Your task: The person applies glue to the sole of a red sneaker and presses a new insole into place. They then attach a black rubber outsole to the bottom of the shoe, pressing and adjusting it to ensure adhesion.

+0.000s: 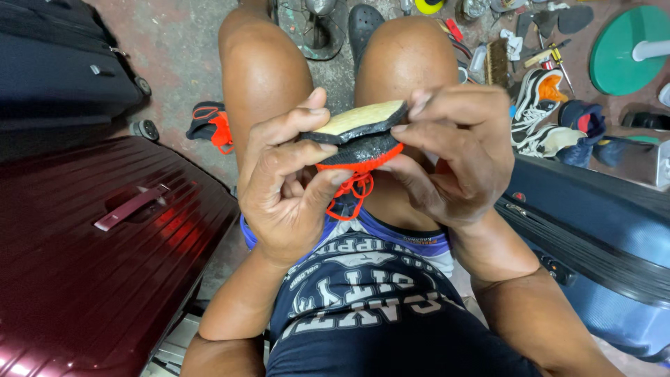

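Both hands' fingers curl tight — pinching the shoe sole apart.

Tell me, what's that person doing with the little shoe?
A seated person holds a small black shoe with orange laces over their knees. The left hand grips it from below, and the right hand pinches the edge where the pale sole gapes away from the upper. A dark red suitcase lies on one side, a blue suitcase on the other. More shoes and tools lie scattered on the floor beyond.
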